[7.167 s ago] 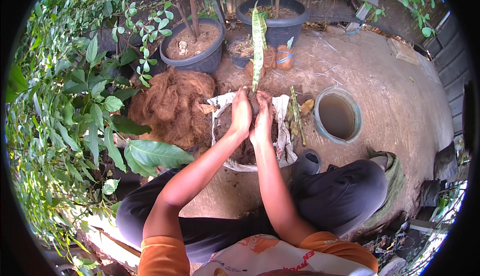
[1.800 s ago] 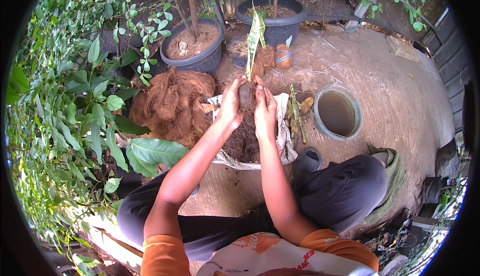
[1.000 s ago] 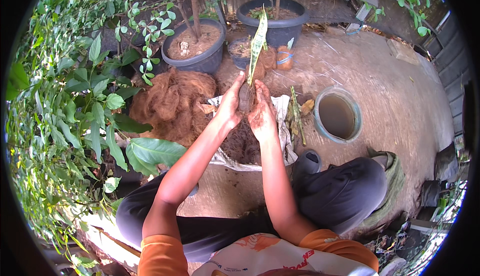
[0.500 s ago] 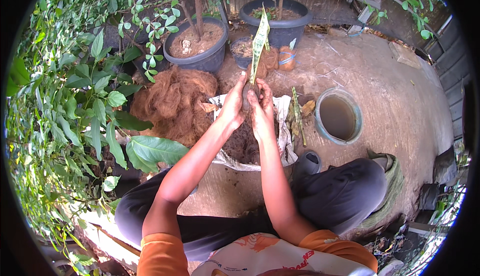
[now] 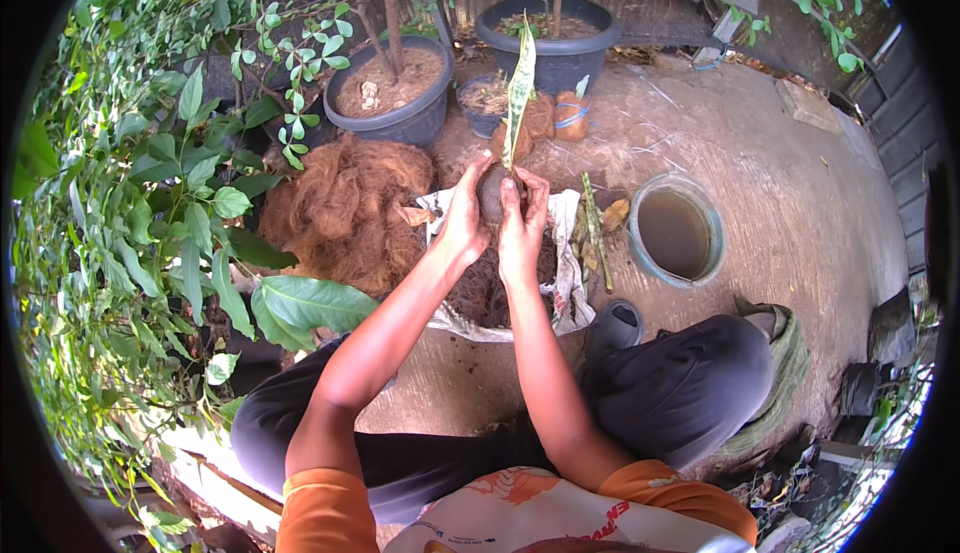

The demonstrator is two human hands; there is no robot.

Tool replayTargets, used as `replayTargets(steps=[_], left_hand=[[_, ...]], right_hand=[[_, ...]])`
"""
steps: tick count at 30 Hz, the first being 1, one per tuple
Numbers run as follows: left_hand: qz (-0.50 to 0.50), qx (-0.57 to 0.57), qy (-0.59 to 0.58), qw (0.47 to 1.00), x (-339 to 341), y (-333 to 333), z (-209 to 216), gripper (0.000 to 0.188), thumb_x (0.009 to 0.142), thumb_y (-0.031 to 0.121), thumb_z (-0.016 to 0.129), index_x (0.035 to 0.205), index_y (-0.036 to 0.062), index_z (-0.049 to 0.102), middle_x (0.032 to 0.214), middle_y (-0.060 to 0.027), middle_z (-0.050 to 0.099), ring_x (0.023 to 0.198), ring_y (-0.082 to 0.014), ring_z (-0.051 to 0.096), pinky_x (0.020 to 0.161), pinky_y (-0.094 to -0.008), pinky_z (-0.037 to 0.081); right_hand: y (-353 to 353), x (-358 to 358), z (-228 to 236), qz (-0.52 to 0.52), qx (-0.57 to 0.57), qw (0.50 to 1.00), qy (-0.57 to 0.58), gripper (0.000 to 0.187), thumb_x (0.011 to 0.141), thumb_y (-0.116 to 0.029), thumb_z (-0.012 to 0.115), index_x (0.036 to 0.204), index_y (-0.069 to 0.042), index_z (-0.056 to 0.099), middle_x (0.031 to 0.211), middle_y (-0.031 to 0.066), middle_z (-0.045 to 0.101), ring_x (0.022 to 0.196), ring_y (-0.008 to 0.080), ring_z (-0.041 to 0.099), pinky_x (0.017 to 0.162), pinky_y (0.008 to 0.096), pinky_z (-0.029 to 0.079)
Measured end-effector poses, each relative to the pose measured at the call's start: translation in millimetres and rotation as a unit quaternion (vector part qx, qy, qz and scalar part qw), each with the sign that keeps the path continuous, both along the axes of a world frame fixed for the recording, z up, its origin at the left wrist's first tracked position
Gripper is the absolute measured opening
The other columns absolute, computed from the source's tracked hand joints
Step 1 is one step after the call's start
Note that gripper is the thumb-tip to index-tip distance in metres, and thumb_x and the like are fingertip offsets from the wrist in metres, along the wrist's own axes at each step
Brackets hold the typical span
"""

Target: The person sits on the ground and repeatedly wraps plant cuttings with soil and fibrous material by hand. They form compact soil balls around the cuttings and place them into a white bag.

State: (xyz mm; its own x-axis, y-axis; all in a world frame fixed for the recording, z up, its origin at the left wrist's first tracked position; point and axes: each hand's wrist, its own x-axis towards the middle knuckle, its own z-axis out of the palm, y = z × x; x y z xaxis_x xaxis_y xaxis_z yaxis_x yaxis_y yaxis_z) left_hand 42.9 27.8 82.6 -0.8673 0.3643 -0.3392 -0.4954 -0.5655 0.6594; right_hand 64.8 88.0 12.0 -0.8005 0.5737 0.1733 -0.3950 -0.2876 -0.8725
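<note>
My left hand (image 5: 464, 218) and my right hand (image 5: 521, 233) are cupped around opposite sides of a dark ball of soil (image 5: 491, 195). Out of its top rises a snake plant leaf (image 5: 519, 98), upright, mottled green with pale yellow edges. My right thumb presses on the ball's near face; the far-side fingers are partly hidden. Directly beneath my hands lies an opened white sack (image 5: 468, 329) holding loose dark soil (image 5: 482, 295).
Brown coconut fibre (image 5: 345, 208) is heaped left of the sack. To its right are green stem pieces (image 5: 597, 233) and a round bucket of murky water (image 5: 678, 235). Behind stand large dark pots (image 5: 400, 125) and fibre-wrapped balls (image 5: 571, 118). Leafy branches (image 5: 310, 303) crowd the left.
My right hand's grip has shifted slightly, showing more of the soil ball between my hands. The leaf has moved only a little; both hands still hold the ball.
</note>
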Motion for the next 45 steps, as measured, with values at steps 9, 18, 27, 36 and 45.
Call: replayTargets(steps=[9,18,27,36,45], left_hand=[[-0.016,-0.027,0.087,0.996,-7.8,-7.3,-33.5,0.021,0.097,0.026,0.055,0.108,0.0088,0.056,0.099,-0.0028,0.06,0.091,-0.0128,0.058,0.082,-0.0302,0.049],[0.035,0.013,0.039,0.999,-2.7,-2.6,-19.7,0.039,0.102,0.039,0.04,0.126,0.0095,0.046,0.121,-0.0081,0.052,0.116,-0.0218,0.048,0.103,-0.0471,0.038],[0.018,-0.013,0.114,0.993,-7.5,-7.4,-43.6,0.033,0.103,0.028,0.04,0.128,0.007,0.044,0.122,-0.0104,0.051,0.116,-0.023,0.049,0.103,-0.0457,0.04],[0.04,-0.052,0.135,0.989,4.3,-0.7,-21.8,0.046,0.094,0.014,0.062,0.13,0.0037,0.036,0.111,-0.0115,0.056,0.103,-0.018,0.056,0.088,-0.0332,0.05],[0.031,-0.166,0.169,0.971,-2.6,-3.3,-20.3,0.047,0.095,0.027,0.06,0.13,0.0,0.043,0.114,-0.0142,0.059,0.108,-0.0183,0.054,0.096,-0.0326,0.043]], right_hand=[[-8.8,6.0,9.0,0.0,-0.029,0.999,0.016,0.024,0.094,-0.015,0.062,0.112,0.0,0.055,0.111,0.0091,0.057,0.11,0.0174,0.052,0.098,0.0322,0.038],[-0.7,4.0,10.1,0.013,-0.02,0.999,0.022,0.029,0.095,-0.017,0.061,0.118,0.0,0.055,0.12,0.0087,0.055,0.114,0.0164,0.05,0.098,0.0299,0.04],[-3.2,2.4,1.4,0.038,-0.089,0.995,0.023,0.029,0.096,-0.019,0.06,0.118,-0.001,0.056,0.121,0.008,0.054,0.116,0.016,0.048,0.101,0.0312,0.037],[-5.3,9.3,15.6,0.052,-0.059,0.996,0.027,0.027,0.098,-0.018,0.055,0.119,-0.001,0.056,0.116,0.0073,0.057,0.111,0.0151,0.052,0.099,0.0298,0.039],[3.6,2.6,11.6,0.046,0.015,0.999,0.005,0.03,0.099,-0.018,0.053,0.124,-0.001,0.053,0.127,0.0096,0.054,0.121,0.0173,0.048,0.104,0.0321,0.036]])
